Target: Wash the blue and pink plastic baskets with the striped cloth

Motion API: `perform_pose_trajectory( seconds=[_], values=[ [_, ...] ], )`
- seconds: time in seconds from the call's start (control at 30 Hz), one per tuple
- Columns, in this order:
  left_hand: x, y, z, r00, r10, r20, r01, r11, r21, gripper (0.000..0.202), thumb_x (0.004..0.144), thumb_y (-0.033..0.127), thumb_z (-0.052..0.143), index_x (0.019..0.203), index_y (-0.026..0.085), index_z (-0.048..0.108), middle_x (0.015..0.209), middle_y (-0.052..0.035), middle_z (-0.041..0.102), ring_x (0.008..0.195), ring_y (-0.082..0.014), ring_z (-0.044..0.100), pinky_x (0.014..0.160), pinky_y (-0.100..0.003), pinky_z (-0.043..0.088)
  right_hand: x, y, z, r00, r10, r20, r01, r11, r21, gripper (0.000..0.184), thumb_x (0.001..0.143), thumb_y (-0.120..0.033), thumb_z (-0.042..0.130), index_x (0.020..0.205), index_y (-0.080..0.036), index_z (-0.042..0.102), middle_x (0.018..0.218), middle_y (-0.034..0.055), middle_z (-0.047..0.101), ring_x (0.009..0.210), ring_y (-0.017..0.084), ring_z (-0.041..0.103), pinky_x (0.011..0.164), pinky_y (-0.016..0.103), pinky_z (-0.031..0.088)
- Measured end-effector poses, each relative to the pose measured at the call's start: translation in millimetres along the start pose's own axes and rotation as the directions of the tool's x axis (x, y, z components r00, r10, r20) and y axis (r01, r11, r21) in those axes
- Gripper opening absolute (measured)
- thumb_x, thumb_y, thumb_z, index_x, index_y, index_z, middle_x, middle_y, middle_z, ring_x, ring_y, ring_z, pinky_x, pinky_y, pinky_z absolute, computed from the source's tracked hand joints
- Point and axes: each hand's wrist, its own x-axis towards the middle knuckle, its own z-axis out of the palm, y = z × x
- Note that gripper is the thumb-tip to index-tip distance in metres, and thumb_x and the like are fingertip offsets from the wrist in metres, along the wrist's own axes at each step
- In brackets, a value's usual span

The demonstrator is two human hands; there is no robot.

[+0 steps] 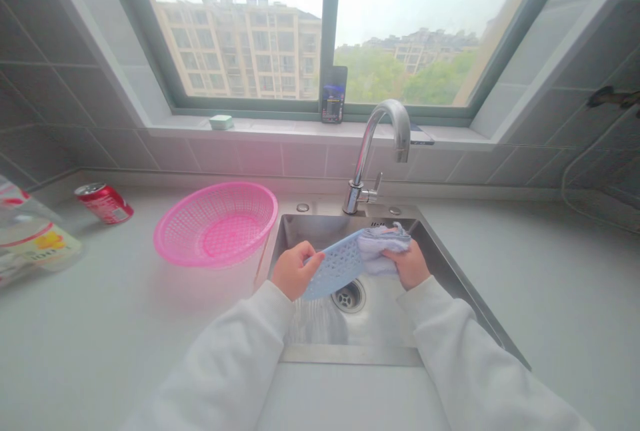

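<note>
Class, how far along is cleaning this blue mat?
Done: nothing visibly; the pink basket by the steel sink holds no mat. In hand: the left hand grips the blue mat, the right hand presses a folded cloth onto it. Left: probably the mat's uncovered part.

Pale blue mat (pixel 337 268) patterned with holes

Cloth (pixel 383 250) is tinted lilac-white; basket (pixel 187 241) is latticed pink, can (pixel 104 203) red.

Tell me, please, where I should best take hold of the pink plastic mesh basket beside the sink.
Grip the near rim of the pink plastic mesh basket from above, fingers under it: the rim stands raised and the wall narrows below.
</note>
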Motion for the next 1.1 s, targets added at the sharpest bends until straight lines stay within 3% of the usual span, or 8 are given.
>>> perform_pose_trajectory(
  seconds=[0.17,0.37,0.43,0.5,0.67,0.73,0.9,1.1],
  values=[
    [1.9,1.3,3.4,0.999,0.031,0.028,-0.032,0.999,0.012,0.038,0.087,0.055,0.056,0.067,0.023,0.052,0.056,0.0039,0.053,0.059,-0.0163,0.051,0.062,-0.029,0.035,-20.1,-7.2,29.1,0.963,-0.047,0.266,0.028,0.997,0.075,0.031,0.065,-0.043,0.09,0.085,-0.023,0.078,0.09,0.0063,0.083,0.088,0.03,0.077,0.088,0.045,0.061],
    [1.2,-0.7,-4.0,0.999,0.034,0.019,-0.035,0.999,0.015,0.041,0.089,0.058,0.052,0.068,0.023,0.05,0.059,0.0035,0.052,0.06,-0.0167,0.05,0.061,-0.029,0.035,5.1,5.3,-3.4,0.999,0.024,-0.025,-0.023,0.999,0.033,0.027,0.062,-0.037,0.091,0.082,-0.026,0.078,0.09,0.0064,0.082,0.091,0.03,0.076,0.094,0.045,0.06],
    [1.2,-1.2,-4.2,0.999,0.034,0.022,-0.034,0.999,0.016,0.041,0.089,0.059,0.051,0.068,0.023,0.05,0.059,0.0036,0.051,0.06,-0.0168,0.05,0.06,-0.029,0.034,7.8,7.7,-8.6,0.998,0.024,-0.055,-0.023,1.0,0.017,0.025,0.062,-0.036,0.091,0.081,-0.026,0.077,0.089,0.0067,0.082,0.091,0.03,0.075,0.095,0.046,0.06],
    [1.9,-1.5,-2.8,0.999,0.028,0.023,-0.028,0.999,0.025,0.04,0.089,0.058,0.051,0.068,0.024,0.05,0.058,0.0037,0.051,0.06,-0.0171,0.05,0.061,-0.029,0.034,2.2,6.2,-1.7,1.0,0.015,-0.025,-0.015,1.0,0.004,0.027,0.061,-0.035,0.091,0.082,-0.025,0.076,0.09,0.0063,0.082,0.091,0.03,0.075,0.095,0.046,0.06],
    [3.8,-1.7,-1.0,0.999,0.003,0.034,-0.004,0.998,0.058,0.038,0.088,0.054,0.056,0.067,0.023,0.051,0.057,0.004,0.052,0.06,-0.0171,0.051,0.064,-0.03,0.035,-18.1,-1.7,29.9,0.975,-0.026,0.221,0.014,0.998,0.057,0.029,0.062,-0.036,0.09,0.086,-0.024,0.077,0.091,0.0046,0.082,0.092,0.029,0.076,0.092,0.045,0.06],
    [3.8,-1.3,-2.0,0.999,-0.001,0.039,-0.001,0.998,0.064,0.037,0.088,0.054,0.056,0.068,0.023,0.052,0.058,0.0039,0.052,0.061,-0.0173,0.052,0.064,-0.03,0.035,-15.4,0.3,29.3,0.977,-0.009,0.211,-0.007,0.997,0.072,0.027,0.062,-0.035,0.09,0.082,-0.024,0.077,0.089,0.0041,0.082,0.09,0.028,0.076,0.093,0.044,0.059],
    [3.3,-0.5,-4.1,1.0,0.004,0.022,-0.006,0.999,0.052,0.038,0.089,0.055,0.054,0.068,0.023,0.052,0.061,0.0032,0.055,0.063,-0.017,0.052,0.064,-0.03,0.035,0.7,9.2,7.4,0.998,0.054,-0.044,-0.05,0.995,0.085,0.025,0.063,-0.033,0.089,0.081,-0.025,0.075,0.089,0.0045,0.081,0.09,0.028,0.075,0.094,0.043,0.059],
    [3.5,-1.1,-5.6,1.0,-0.009,-0.017,0.01,0.999,0.035,0.039,0.086,0.056,0.054,0.066,0.023,0.051,0.058,0.0034,0.052,0.059,-0.0164,0.048,0.062,-0.03,0.032,-16.1,-3.0,22.6,0.986,0.016,0.165,-0.031,0.996,0.085,0.034,0.056,-0.034,0.094,0.084,-0.025,0.076,0.089,0.0025,0.082,0.09,0.028,0.076,0.092,0.043,0.061]
  ],
)
